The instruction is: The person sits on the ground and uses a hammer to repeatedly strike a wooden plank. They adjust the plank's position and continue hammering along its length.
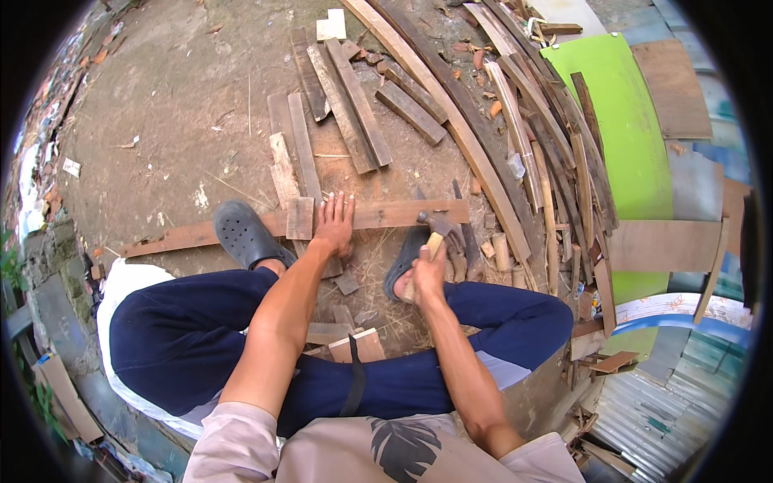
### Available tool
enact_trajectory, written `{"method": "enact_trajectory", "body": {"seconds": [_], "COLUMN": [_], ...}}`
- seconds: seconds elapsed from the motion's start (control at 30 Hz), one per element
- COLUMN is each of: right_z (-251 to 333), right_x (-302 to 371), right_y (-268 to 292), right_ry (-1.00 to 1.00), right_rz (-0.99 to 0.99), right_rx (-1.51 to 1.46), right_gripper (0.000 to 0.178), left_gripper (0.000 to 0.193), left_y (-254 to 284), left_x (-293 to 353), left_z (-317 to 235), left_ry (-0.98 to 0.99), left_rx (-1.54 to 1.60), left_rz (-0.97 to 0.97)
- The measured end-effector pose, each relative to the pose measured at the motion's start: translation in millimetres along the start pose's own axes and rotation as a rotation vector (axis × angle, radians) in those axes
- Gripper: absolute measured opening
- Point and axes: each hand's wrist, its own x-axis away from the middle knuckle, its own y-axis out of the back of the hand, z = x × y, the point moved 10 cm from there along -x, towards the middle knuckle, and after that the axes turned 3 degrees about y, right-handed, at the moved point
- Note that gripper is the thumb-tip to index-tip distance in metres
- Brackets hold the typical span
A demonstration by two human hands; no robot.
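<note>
A long brown wooden plank (394,214) lies crosswise on the ground in front of me. My left hand (336,227) is laid flat on it, fingers stretched out. Just left of that hand, a short wood block (300,218) rests across the plank. My right hand (427,272) is wrapped round the wooden handle of a claw hammer (437,224), whose metal head is over or beside the plank's right part; whether it touches cannot be told. One grey clog (241,232) is on the plank's left part; the other clog (403,262) is partly behind the hammer and right hand.
Short wood offcuts (342,105) lie scattered beyond the plank. Long curved-looking strips of timber (475,137) are piled to the right, beside a bright green panel (628,137). Corrugated metal sheets (656,423) lie at lower right. A block wall (60,290) borders the left.
</note>
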Motion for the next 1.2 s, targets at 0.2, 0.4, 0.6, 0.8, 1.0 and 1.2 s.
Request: {"method": "enact_trajectory", "body": {"seconds": [0.2,0.4,0.6,0.8,1.0,1.2], "right_z": [-37,-23,-17,27,70,87], "right_x": [35,32,36,62,26,41], "right_y": [-75,-30,-57,-122,-50,-20], "right_ry": [-0.235,-0.164,-0.27,-0.042,0.373,0.989], "right_rz": [0.315,0.159,0.178,0.521,0.434,0.669], "right_rx": [-0.024,-0.049,-0.193,-0.145,0.677,1.241], "right_gripper": [0.049,0.042,0.028,0.041,0.044,0.047], "left_gripper": [0.119,0.121,0.114,0.099,0.113,0.128], "left_y": [1,-1,-1,0,5,-5], "left_x": [2,-1,0,1,4,-5], "left_z": [0,1,1,1,0,3], "left_ry": [-0.008,-0.008,-0.039,-0.009,-0.042,-0.042], "left_rx": [0.001,0.001,0.018,0.045,0.049,-0.034], "left_rz": [0.019,0.015,0.002,0.029,0.003,-0.008]}}
